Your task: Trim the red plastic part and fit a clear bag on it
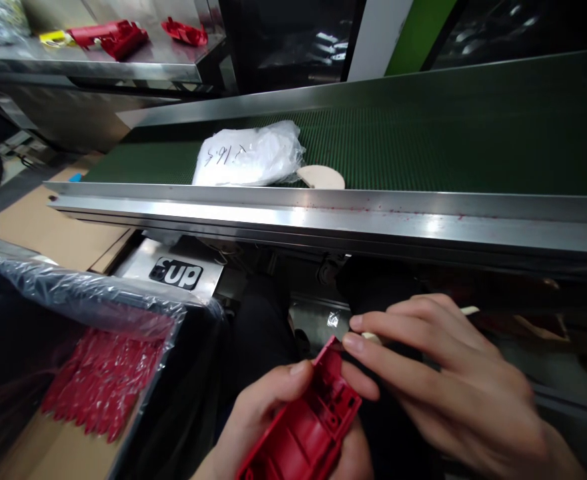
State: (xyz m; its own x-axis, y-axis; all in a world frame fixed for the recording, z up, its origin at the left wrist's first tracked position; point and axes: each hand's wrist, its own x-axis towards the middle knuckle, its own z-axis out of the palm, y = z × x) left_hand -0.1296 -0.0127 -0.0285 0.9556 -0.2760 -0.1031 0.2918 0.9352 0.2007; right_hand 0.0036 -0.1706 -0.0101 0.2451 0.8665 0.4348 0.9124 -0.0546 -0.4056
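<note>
A red moulded plastic shell (306,427), hollow side up with ribs and small bosses inside, lies tilted in my left hand (268,400). My left thumb presses on its near edge, and the fingers wrap around underneath to the far side. My right hand (453,373) is just right of the shell's narrow end, its fingertips close to that tip. Between the right fingers is a thin cream-coloured tool (372,338); one end shows by the fingertips, another pale end sticks out behind the knuckles. Most of the tool is hidden by the hand.
A metal-edged green conveyor belt (388,147) crosses ahead, carrying a white plastic bag (246,157) and a cream half-round piece (322,177). At left, a plastic-lined box (183,307) holds several red parts (108,380). More red shells (116,37) lie on a metal table (173,67).
</note>
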